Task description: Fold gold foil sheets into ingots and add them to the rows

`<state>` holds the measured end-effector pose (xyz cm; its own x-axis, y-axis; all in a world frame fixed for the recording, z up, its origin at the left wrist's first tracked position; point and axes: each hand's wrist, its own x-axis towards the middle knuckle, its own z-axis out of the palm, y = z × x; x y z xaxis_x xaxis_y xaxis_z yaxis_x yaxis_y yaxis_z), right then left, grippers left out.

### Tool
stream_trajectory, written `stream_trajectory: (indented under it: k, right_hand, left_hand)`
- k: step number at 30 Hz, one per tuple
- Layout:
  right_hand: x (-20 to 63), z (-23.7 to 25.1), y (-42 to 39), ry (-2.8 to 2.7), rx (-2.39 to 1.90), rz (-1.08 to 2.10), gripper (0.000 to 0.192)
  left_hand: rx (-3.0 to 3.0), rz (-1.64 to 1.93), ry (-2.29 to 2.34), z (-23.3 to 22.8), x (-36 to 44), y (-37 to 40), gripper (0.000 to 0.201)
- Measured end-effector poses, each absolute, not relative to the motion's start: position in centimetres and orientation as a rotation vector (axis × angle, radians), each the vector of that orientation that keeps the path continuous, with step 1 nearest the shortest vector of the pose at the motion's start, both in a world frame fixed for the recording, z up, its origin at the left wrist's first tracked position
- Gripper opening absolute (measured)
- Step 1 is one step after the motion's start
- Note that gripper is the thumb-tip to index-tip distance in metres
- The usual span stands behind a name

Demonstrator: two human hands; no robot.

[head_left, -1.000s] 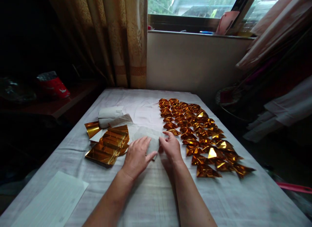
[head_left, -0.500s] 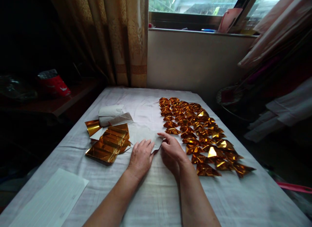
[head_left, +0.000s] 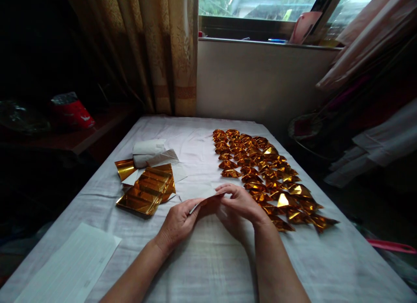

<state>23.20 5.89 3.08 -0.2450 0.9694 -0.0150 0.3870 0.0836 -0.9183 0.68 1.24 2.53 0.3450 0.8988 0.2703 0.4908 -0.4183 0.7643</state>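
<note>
A sheet of paper (head_left: 200, 193), pale on its upper side, is held between my two hands just above the cloth. My left hand (head_left: 180, 218) pinches its left end, thumb below and fingers on top. At the other end my right hand (head_left: 239, 201) grips the sheet between thumb and fingers. The near edge of the sheet bends slightly and looks dark. Left of my hands lies a stack of gold foil sheets (head_left: 146, 188). On the right, several folded gold foil pieces (head_left: 249, 170) sit in rows, the closest ones partly behind my right wrist.
The table wears a white cloth (head_left: 208, 268). A white roll (head_left: 149, 152) and a gold foil roll (head_left: 125, 168) lie behind the foil stack. A lined paper sheet (head_left: 70, 264) rests at the front left. A curtain (head_left: 163, 55) hangs at the back beside the window.
My hands have moved apart and lifted the paper off the cloth. The right hand's pointing finger has curled onto the sheet, and my left hand has turned from flat to a pinch.
</note>
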Motion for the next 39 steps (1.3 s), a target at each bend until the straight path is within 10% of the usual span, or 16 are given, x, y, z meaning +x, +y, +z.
stream_trajectory:
  k: [16,39]
  right_hand:
    - [19.5,2.4,4.7,-1.928,-1.829,0.472,0.038]
    - [19.4,4.6,7.0,-2.200,-1.911,0.542,0.004]
  left_hand:
    - [2.420,0.689,1.734,-0.1,0.8,1.0,0.037]
    - [2.484,0.584,1.873,2.0,-2.9,3.2,0.035]
